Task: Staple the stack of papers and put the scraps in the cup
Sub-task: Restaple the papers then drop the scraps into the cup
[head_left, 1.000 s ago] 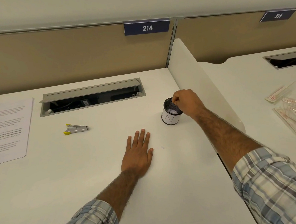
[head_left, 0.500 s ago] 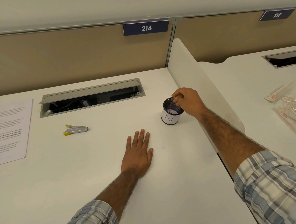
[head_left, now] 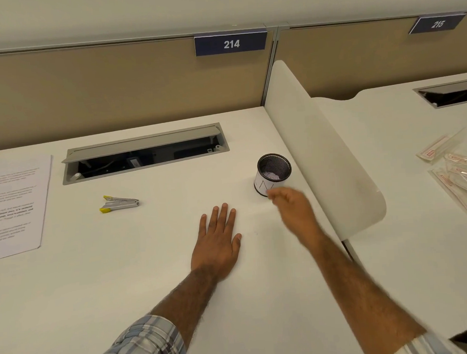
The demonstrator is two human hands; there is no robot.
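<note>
The cup (head_left: 262, 182), a small dark mesh one with a white label round its wall, stands upright on the white desk (head_left: 123, 279). Pale scraps (head_left: 271, 175) lie at the bottom of it. The right hand (head_left: 293, 210) is just in front of the cup, on the near side. It is blurred, and its fingertips (head_left: 272, 197) overlap the cup's lower edge. Whether they touch the cup, and whether the fingers pinch anything or hang loose, cannot be told. The left hand (head_left: 217, 242) lies flat on the desk nearer than the cup and to its left, palm down, with the fingers straight and close together and nothing held. The stapler (head_left: 120, 205), silver with yellow tips, lies well to the left of the cup with neither hand on it. The stack of papers (head_left: 10, 207) lies farther left still, at the picture's edge. Behind the cup and to its left a grey hatch (head_left: 143, 144) stands open in the desk. A white divider (head_left: 321, 149) rises just right of the cup, and clear packets (head_left: 462, 173) lie beyond it. A sign (head_left: 231, 43) reading 214 hangs on the partition behind the cup.
</note>
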